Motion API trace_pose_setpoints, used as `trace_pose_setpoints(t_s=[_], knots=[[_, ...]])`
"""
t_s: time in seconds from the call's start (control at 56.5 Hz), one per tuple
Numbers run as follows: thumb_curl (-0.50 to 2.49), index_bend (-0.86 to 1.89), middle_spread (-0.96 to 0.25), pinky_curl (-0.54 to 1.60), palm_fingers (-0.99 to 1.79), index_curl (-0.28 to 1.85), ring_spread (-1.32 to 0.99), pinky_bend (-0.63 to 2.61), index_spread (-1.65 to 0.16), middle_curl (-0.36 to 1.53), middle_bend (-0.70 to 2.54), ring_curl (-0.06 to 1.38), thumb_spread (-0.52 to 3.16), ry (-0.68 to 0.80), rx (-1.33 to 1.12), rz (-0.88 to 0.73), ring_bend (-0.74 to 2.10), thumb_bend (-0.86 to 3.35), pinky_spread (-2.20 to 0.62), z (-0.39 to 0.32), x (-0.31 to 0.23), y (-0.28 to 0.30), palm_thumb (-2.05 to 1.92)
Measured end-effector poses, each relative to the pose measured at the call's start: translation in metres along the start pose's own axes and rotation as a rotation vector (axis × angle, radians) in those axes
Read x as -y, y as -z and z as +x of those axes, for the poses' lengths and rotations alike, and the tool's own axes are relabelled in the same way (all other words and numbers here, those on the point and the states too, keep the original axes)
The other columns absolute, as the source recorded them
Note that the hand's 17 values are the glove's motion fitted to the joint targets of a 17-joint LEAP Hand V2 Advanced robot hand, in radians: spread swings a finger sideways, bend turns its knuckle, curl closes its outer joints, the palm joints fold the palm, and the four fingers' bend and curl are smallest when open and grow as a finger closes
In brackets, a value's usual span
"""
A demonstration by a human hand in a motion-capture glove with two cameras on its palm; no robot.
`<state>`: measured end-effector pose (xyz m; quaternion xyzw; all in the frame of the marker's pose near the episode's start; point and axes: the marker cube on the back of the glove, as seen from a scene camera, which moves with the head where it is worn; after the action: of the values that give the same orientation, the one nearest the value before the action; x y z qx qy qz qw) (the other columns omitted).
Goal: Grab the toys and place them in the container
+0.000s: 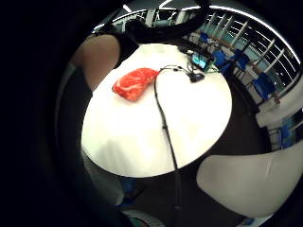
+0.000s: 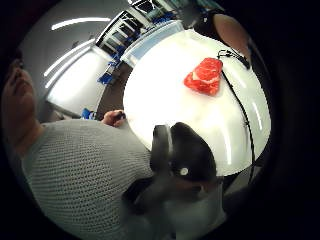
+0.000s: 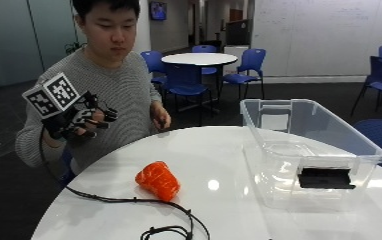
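A red and white toy shaped like a slab of meat [image 3: 158,181] lies on the round white table [image 3: 217,150], near the person's side. It also shows in the palm views [image 1: 135,83] [image 2: 204,76], well away from the palm. My gloved right hand [image 3: 78,119] is raised in front of the person's chest, off the table's edge, fingers relaxed and holding nothing. A clear plastic container [image 3: 271,165] stands on the table's right part, apart from the toy.
A black cable [image 3: 124,201] runs across the table just in front of the toy. The person's bare left hand [image 3: 159,119] rests at the table's far edge. A dark block [image 3: 326,178] shows through the container's front wall. Blue chairs and another table [image 3: 199,58] stand behind.
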<state>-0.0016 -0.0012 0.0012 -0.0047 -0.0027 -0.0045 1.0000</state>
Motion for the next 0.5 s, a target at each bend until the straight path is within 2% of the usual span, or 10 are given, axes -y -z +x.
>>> trace_pose_setpoints(t_s=[0.088,0.195,0.495], knots=[[0.05,0.23,-0.15,0.14,0.36,0.10,-0.15,0.47,-0.23,0.05,0.17,0.08,0.77,0.011,-0.007,-0.018,0.30,0.06,0.00,-0.003,0.005,-0.003,0.07],[0.09,0.21,-0.20,0.19,0.32,0.14,-0.21,0.51,-0.31,0.08,0.18,0.10,1.06,0.018,-0.016,-0.029,0.31,0.07,0.00,-0.007,0.010,-0.005,0.07],[0.18,0.19,-0.24,0.24,0.27,0.23,-0.27,0.56,-0.38,0.15,0.18,0.14,1.35,0.013,-0.010,-0.122,0.35,0.03,0.01,-0.012,0.042,-0.020,0.04]])
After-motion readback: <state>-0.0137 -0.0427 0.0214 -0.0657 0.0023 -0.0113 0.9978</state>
